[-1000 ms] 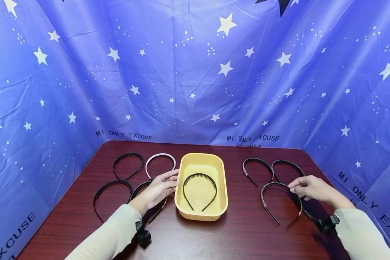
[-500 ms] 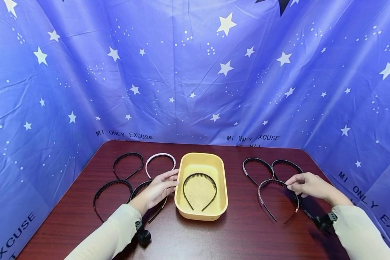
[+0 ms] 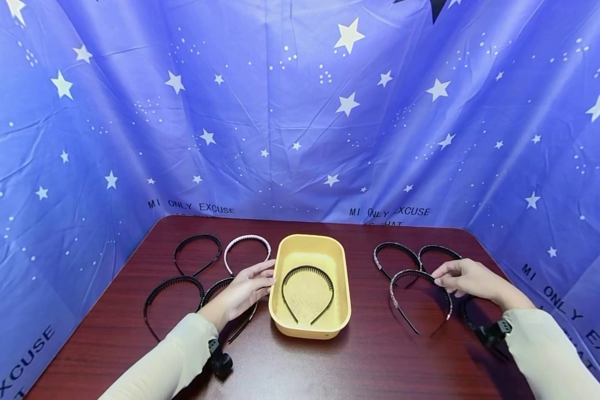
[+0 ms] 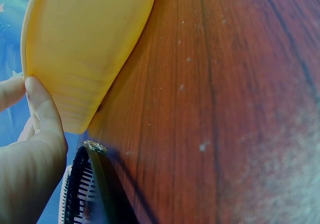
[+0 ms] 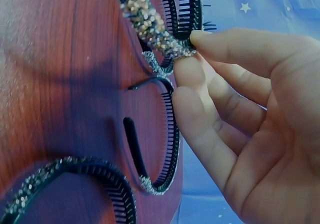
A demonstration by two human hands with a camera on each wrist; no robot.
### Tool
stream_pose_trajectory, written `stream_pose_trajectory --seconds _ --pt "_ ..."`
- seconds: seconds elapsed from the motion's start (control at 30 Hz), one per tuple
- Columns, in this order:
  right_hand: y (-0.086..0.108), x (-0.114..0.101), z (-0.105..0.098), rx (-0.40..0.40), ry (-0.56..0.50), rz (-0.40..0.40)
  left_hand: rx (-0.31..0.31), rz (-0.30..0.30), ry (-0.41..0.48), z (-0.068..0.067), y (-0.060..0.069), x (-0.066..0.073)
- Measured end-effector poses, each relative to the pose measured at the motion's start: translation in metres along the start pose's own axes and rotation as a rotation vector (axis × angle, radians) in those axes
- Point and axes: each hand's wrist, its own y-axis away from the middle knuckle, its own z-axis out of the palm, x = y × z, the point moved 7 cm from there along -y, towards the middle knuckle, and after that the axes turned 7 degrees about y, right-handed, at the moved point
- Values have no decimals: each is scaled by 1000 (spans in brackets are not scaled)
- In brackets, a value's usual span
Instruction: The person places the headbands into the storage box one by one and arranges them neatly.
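Observation:
A yellow plastic bin (image 3: 305,333) stands mid-table with one black toothed headband (image 3: 307,268) lying inside. My left hand (image 3: 240,291) reaches to its left side, fairly straight fingertips touching the rim and outer wall. Farther right, my right hand (image 3: 467,280) pinches a glittery headband (image 5: 145,21) between thumb and fingers near one side of its arch. The held band appears raised off the table, its ends toward the near edge. In the right wrist view, another glittery headband (image 5: 115,184) lies below this hand, and more bands sit behind it.
Left of the bin lie a pink headband (image 3: 247,238) and black headbands (image 3: 197,237), one partly hidden under my left hand. Two dark headbands (image 3: 397,244) rest at the back right. A starry blue curtain (image 3: 300,111) surrounds the dark red table (image 3: 300,369).
My right hand has moved leftward and slightly away from me, carrying the pinched headband closer to the bin. The left hand and the bin stay where they were.

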Motion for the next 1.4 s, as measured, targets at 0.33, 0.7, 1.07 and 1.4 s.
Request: stream_pose_trajectory --seconds 0.33,0.7,1.07,1.4 --pt "-8 -8 4 -4 13 9 -12 0 -12 2 1 0" --pt "-20 -24 6 -21 -50 -27 6 -3 -14 1 1 0" --pt "-34 -50 4 -44 -16 -70 -6 -1 -18 1 0 0" --pt "-44 -74 4 -55 29 -111 -9 1 -24 1 0 0"
